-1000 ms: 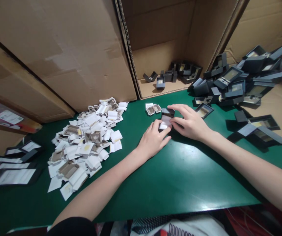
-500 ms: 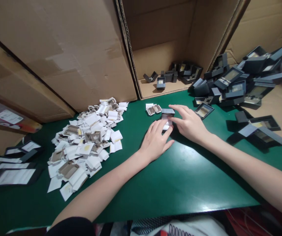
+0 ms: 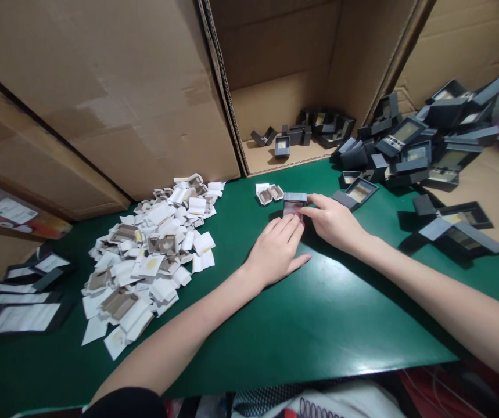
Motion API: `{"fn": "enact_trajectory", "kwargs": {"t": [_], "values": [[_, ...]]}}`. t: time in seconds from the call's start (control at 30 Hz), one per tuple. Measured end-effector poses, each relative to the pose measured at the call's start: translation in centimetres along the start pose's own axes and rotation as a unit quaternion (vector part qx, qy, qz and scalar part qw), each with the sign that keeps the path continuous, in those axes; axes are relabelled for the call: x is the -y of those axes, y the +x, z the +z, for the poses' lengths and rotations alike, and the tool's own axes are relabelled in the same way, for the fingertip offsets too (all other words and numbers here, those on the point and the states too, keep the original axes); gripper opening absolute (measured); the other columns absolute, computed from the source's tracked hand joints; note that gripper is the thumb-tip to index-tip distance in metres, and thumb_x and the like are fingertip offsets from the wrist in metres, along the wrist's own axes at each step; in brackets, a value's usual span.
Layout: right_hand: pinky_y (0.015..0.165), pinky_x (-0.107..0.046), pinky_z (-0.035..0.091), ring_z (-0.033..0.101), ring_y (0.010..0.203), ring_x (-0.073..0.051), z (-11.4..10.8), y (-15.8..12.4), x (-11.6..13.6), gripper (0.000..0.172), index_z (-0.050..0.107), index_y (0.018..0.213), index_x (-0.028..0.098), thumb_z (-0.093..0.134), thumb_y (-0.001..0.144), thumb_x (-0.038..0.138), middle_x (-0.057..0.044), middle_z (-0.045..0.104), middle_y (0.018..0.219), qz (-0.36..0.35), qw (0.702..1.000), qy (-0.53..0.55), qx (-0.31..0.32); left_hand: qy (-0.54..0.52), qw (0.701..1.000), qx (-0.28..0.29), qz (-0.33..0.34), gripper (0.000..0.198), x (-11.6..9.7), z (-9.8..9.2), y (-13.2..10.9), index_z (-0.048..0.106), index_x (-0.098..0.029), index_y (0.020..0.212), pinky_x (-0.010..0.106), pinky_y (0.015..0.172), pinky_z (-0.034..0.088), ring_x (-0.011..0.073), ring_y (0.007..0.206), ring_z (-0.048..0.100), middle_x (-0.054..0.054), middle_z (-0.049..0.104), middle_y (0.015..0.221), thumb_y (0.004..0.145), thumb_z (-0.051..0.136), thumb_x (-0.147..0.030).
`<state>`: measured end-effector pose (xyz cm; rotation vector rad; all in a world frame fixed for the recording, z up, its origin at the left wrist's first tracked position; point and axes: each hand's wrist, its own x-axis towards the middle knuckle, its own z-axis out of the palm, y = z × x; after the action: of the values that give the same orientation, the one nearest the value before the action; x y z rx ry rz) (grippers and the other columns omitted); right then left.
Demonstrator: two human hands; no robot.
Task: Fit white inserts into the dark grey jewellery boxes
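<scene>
A small dark grey box (image 3: 293,204) with its lid up stands on the green table (image 3: 301,325) at the centre. My left hand (image 3: 277,248) lies over its near side with fingers stretched flat and pressed onto the box's inside. My right hand (image 3: 334,221) grips the box from the right, fingers curled at its side. A white and tan paper insert (image 3: 270,193) lies just left of the box.
A heap of white and tan paper inserts (image 3: 153,255) covers the table's left. Dark grey boxes (image 3: 423,148) are piled at the right. An open cardboard carton (image 3: 293,87) at the back holds several more. Flat dark sleeves (image 3: 18,296) lie at far left.
The white insert that showed between my fingers has gone down into the box. My left hand has flattened over it, and my right hand has drawn in against the box's right side.
</scene>
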<state>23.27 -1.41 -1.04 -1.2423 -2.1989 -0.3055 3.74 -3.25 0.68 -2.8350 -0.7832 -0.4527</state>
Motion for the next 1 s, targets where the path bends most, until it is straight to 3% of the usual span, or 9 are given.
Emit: {"fn": "enact_trajectory", "kwargs": {"t": [0.2, 0.33, 0.5, 0.6, 0.73, 1.0], "values": [[0.071, -0.032, 0.052, 0.063, 0.090, -0.021, -0.1, 0.1, 0.6, 0.032, 0.067, 0.106, 0.016, 0.041, 0.088, 0.011, -0.014, 0.061, 0.115, 0.014, 0.998, 0.060, 0.028, 0.056, 0.997, 0.044, -0.026, 0.078, -1.7, -0.6, 0.4, 0.048, 0.004, 0.128, 0.044, 0.102, 0.040, 0.0382, 0.129, 0.044, 0.028, 0.048, 0.135, 0.083, 0.053, -0.060], [0.075, -0.031, 0.053, 0.063, 0.096, -0.021, -0.1, 0.1, 1.1, 0.031, 0.067, 0.107, 0.017, 0.042, 0.089, 0.011, -0.013, 0.060, 0.121, -0.002, 0.996, 0.077, 0.039, 0.097, 0.991, 0.073, -0.058, 0.090, -3.3, -1.0, 0.4, 0.045, 0.011, 0.130, 0.045, 0.108, 0.035, 0.0408, 0.129, 0.043, 0.032, 0.048, 0.133, 0.081, 0.051, -0.065], [0.076, -0.033, 0.052, 0.064, 0.096, -0.023, -0.6, 0.1, 0.9, 0.031, 0.066, 0.109, 0.017, 0.044, 0.089, 0.012, -0.012, 0.063, 0.120, -0.020, 0.998, 0.027, 0.049, 0.107, 0.987, 0.076, -0.089, 0.078, -3.7, -0.9, -0.2, 0.040, 0.004, 0.136, 0.044, 0.114, 0.028, 0.0339, 0.136, 0.035, 0.025, 0.041, 0.142, 0.089, 0.044, -0.058], [0.072, -0.031, 0.051, 0.065, 0.087, -0.020, -1.2, 0.1, 0.5, 0.030, 0.067, 0.107, 0.018, 0.045, 0.089, 0.012, -0.008, 0.069, 0.108, -0.039, 0.999, 0.018, 0.026, 0.082, 0.988, 0.067, -0.109, 0.068, -3.5, -0.7, -0.5, 0.042, -0.004, 0.137, 0.046, 0.113, 0.028, 0.0314, 0.138, 0.032, 0.021, 0.038, 0.146, 0.092, 0.040, -0.054], [0.066, -0.029, 0.048, 0.064, 0.073, -0.017, -1.5, 0.0, 0.3, 0.027, 0.070, 0.098, 0.017, 0.046, 0.088, 0.012, -0.005, 0.072, 0.086, -0.064, 0.998, 0.018, -0.015, 0.037, 0.991, 0.049, -0.122, 0.059, -3.2, -0.7, -0.6, 0.044, -0.004, 0.133, 0.045, 0.110, 0.032, 0.0318, 0.137, 0.033, 0.021, 0.034, 0.148, 0.092, 0.044, -0.046], [0.068, -0.027, 0.049, 0.063, 0.077, -0.016, -1.0, -0.4, 0.6, 0.028, 0.068, 0.098, 0.017, 0.044, 0.086, 0.009, -0.005, 0.070, 0.085, -0.032, 0.994, 0.102, 0.011, -0.015, 0.992, 0.053, -0.114, 0.053, -3.2, -0.9, -0.8, 0.042, -0.005, 0.132, 0.048, 0.106, 0.036, 0.0358, 0.139, 0.028, 0.025, 0.030, 0.148, 0.089, 0.050, -0.033]]}}
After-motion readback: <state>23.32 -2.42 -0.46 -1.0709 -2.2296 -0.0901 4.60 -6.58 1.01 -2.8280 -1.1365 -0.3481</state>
